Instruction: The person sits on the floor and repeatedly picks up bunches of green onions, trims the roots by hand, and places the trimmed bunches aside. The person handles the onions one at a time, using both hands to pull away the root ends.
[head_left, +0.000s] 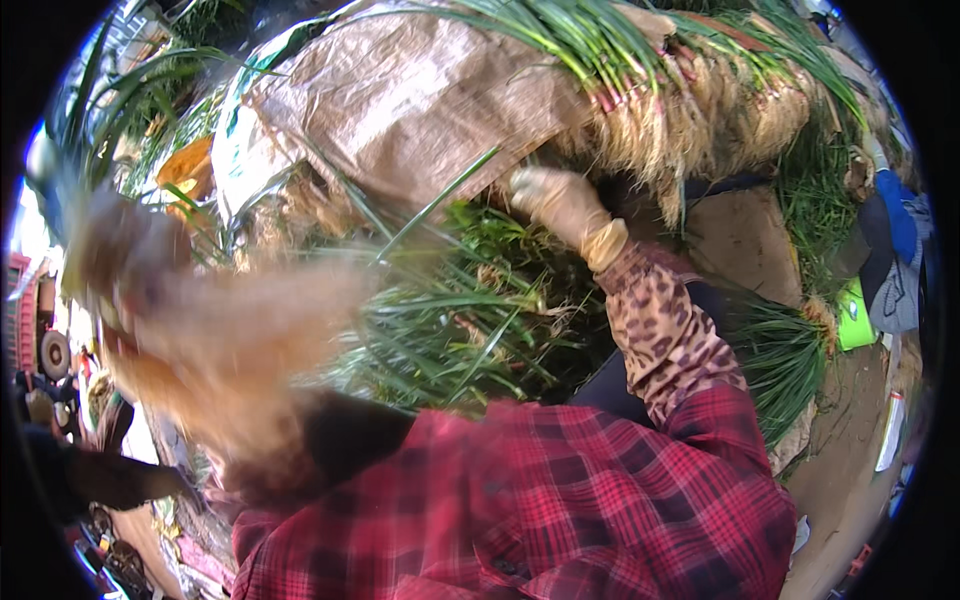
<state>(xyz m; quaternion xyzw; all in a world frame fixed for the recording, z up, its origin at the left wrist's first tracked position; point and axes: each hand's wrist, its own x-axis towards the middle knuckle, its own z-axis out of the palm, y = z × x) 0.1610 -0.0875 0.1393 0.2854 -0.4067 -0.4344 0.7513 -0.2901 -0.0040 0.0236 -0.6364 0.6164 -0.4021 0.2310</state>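
My left hand (139, 244), blurred by motion, is raised at the left and appears closed around a bunch of spring onions. Long green leaves (86, 127) rise above it, and pale blurred roots (277, 311) spread to its right. Ahead of me, my right hand (551, 199), in a pale glove, is at the lower edge of a brown woven sheet (420, 97); its fingertips are partly hidden. Loose green leaves and stalks (465, 330) lie between my arms. Spring onions with reddish bases and long roots (622, 97) rest on the sheet's right side.
Another leafy bunch (784, 356) lies beside my right sleeve, near a bright green object (855, 315). Another person's blue sleeve (896, 214) shows at far right. A dark-sleeved arm (120, 480) is at lower left; a red truck (26, 315) stands beyond.
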